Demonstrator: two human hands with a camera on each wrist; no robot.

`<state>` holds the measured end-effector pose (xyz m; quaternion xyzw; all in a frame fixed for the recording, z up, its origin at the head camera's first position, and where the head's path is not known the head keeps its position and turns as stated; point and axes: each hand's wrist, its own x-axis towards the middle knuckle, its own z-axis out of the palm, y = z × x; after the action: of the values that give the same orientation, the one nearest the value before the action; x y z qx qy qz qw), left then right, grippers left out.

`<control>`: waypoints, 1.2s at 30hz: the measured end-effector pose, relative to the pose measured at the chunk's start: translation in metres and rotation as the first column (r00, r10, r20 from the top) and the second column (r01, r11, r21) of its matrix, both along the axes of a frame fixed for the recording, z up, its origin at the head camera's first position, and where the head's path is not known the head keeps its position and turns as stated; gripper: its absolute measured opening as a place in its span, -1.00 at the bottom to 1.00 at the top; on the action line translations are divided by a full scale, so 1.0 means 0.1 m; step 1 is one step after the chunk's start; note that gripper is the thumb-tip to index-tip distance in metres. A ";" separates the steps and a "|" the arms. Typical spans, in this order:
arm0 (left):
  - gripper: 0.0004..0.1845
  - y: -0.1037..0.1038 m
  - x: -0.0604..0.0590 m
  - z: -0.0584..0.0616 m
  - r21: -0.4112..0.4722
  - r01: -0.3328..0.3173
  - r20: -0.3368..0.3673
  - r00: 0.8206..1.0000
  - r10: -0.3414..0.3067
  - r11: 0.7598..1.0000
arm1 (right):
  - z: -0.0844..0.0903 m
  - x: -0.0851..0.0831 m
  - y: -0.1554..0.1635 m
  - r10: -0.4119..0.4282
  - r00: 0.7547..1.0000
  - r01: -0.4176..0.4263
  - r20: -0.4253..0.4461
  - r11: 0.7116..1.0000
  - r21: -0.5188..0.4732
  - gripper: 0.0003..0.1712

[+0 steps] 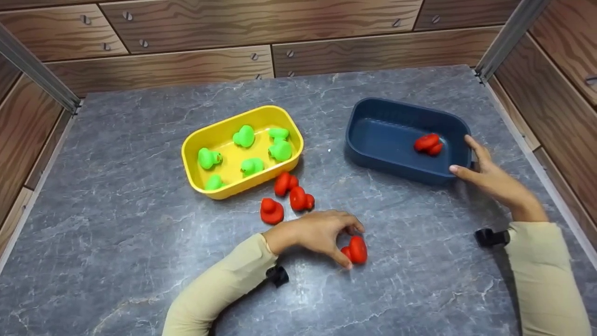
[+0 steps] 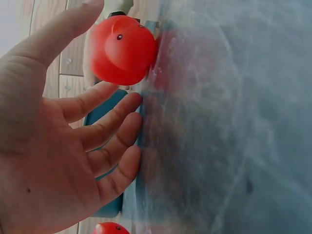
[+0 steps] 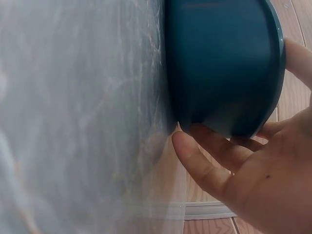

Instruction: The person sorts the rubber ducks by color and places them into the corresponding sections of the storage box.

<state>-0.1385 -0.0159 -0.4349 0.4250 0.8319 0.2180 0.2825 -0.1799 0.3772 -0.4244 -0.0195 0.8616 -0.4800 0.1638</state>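
My left hand (image 1: 322,233) is spread around a red toy duck (image 1: 357,249) on the table, thumb on the near side and fingers on the far side. In the left wrist view, the duck (image 2: 124,51) sits between the thumb and the slightly bent index finger, not gripped. My right hand (image 1: 499,184) holds the right end of a dark blue bin (image 1: 396,170), thumb and index finger at its rim. Seen from the right wrist, the other fingers (image 3: 209,173) bend against the lower end wall of the bin (image 3: 224,63). A red duck (image 1: 427,143) lies inside this bin.
Left of centre stands a yellow bin (image 1: 242,186) with several green ducks (image 1: 244,136) in it. Between that bin and my left wrist lie three red ducks (image 1: 272,211). Wood-patterned panels (image 1: 261,28) border the grey marbled table (image 1: 116,224).
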 end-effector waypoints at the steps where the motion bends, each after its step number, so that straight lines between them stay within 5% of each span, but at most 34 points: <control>1: -0.26 0.00 0.00 -0.01 -0.004 0.005 -0.006 1.000 -0.005 1.000 | 0.00 0.00 0.00 0.003 1.000 -0.003 0.001 1.000 0.008 0.03; 15: -0.30 0.05 -0.02 -0.04 -0.076 0.072 -0.052 0.996 -0.076 0.994 | 0.02 0.00 -0.01 0.023 1.000 -0.023 0.017 1.000 -0.012 0.03; 26: -0.35 0.05 -0.02 -0.04 -0.047 0.056 -0.045 0.997 -0.058 0.997 | 0.00 0.01 0.00 0.015 1.000 -0.015 0.013 1.000 -0.010 0.03; 36: -0.38 -0.06 -0.01 0.03 0.137 -0.025 0.189 0.982 -0.002 0.990 | 0.01 0.00 0.00 0.010 1.000 -0.010 0.014 1.000 0.024 0.02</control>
<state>-0.1395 -0.0214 -0.4318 0.4161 0.7868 0.3160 0.3286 -0.1803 0.3775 -0.4231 -0.0185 0.8661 -0.4689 0.1724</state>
